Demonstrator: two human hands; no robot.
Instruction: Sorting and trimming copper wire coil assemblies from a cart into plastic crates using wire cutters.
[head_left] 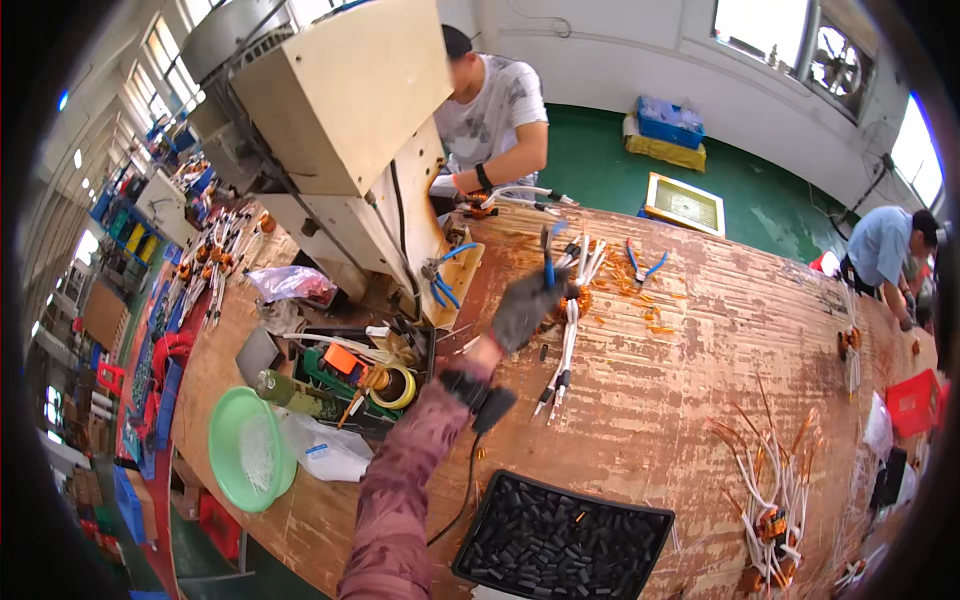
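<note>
My left hand (525,309), in a dark grey glove, reaches over the worn wooden table with its fingers closed. Blue-handled pliers (548,262) stick up from its grip. Right beside the fingers lies a bundle of white wires (568,345) around an orange-brown coil (583,300), partly hidden by the glove. Its wire ends spread toward the far side and toward me. A black band with a small device (490,408) sits on my left wrist, with a cable running from it. My right hand is out of view.
Pliers with blue and orange handles (643,263) lie beyond the bundle among copper scraps. A tall beige machine (335,100) stands left. Closer are a tool box (432,350), a green basin (225,480) and a tray of black sleeves (660,530). Two people work nearby.
</note>
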